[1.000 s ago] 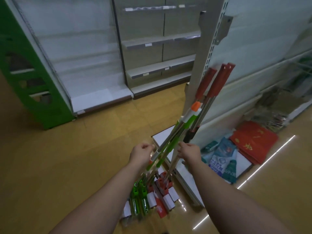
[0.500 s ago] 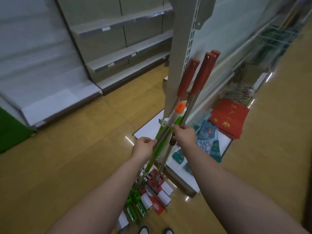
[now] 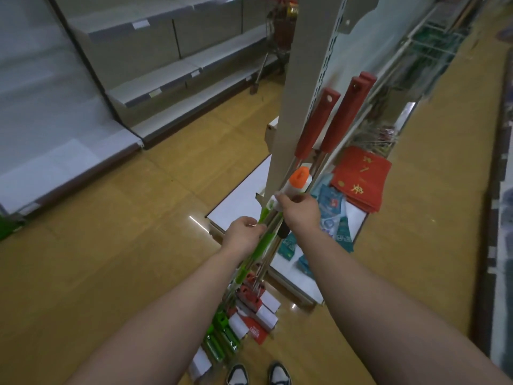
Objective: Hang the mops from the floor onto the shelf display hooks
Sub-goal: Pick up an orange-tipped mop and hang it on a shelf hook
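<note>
I hold a bundle of several mops upright, their heads resting on the wooden floor by my feet. Some have red handle grips with hang holes, others green-and-white shafts with an orange cap. My left hand is closed around the green shafts lower down. My right hand grips the white section just below the orange cap. The handle tops lean against the white slotted upright of the shelf unit. No display hooks are visible.
The shelf unit's white base carries teal packets and red packs. Bare grey shelves line the aisle at left, a shopping cart stands behind. Wire racks run along the right. My shoes are at the bottom.
My view has swung right and closer to the upright. My right hand has slid up the shafts to just under the orange cap; the bundle stands nearer the post.
</note>
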Motion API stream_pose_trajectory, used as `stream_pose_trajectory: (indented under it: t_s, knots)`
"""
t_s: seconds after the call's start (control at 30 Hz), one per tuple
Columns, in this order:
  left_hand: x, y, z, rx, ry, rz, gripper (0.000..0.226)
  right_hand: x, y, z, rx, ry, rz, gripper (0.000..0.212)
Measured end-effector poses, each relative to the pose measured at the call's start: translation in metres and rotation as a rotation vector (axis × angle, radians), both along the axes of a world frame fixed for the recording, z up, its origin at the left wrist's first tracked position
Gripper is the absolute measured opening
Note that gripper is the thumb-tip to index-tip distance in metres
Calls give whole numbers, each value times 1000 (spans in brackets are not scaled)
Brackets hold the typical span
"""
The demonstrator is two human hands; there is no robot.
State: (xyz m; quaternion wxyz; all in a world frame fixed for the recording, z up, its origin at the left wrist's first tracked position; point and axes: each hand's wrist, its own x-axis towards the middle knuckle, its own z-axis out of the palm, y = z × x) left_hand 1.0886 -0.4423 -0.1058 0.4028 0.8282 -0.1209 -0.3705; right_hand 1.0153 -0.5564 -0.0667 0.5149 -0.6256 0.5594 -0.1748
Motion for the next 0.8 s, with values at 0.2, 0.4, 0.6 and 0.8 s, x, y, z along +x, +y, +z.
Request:
stream_pose_trajectory:
  t_s: [0.2, 0.4, 0.6, 0.8]
  knots:
    - [8, 15, -7, -30, 18, -61, 48, 5, 19, 5, -49, 12, 73, 37]
    - [15, 44, -18, -27, -21, -129, 46, 8, 45, 13, -77, 22, 197, 27]
    - [20, 75, -25, -46, -44, -121, 29, 11, 80, 23, -91, -26, 290, 37]
    - [17, 110, -23, -71, -85, -177, 16, 9, 114, 27, -112, -48, 318, 42]
